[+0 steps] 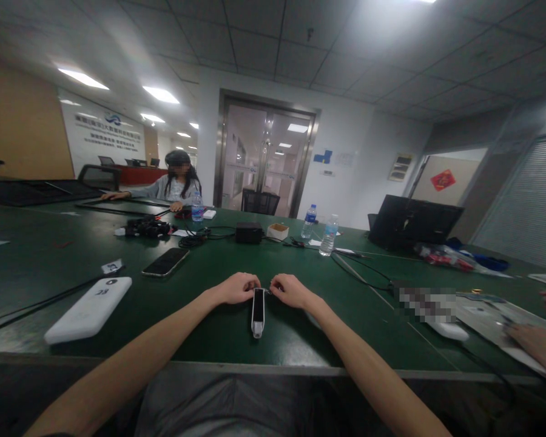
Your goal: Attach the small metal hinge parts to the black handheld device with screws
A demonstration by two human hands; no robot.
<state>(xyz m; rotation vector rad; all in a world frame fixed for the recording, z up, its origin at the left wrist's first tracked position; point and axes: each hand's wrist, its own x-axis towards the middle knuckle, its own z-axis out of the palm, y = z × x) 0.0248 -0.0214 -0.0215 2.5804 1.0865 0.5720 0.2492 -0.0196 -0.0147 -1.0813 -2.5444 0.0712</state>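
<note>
A slim black and white pen-shaped device (257, 311) lies lengthwise on the green table (218, 328) in front of me. My left hand (239, 287) is curled at the device's far end, fingers closed on its top left. My right hand (290, 289) is curled just right of that end, fingertips pinched on something small I cannot make out. Both hands rest on the table, nearly touching each other.
A white power bank (89, 309) lies at the left, a dark phone (165, 261) behind it. Cables, a black box (249, 232), two water bottles (329, 234) and a laptop (414, 221) stand farther back. Another person's hand (539, 345) rests at the right edge; a person (176, 179) sits far left.
</note>
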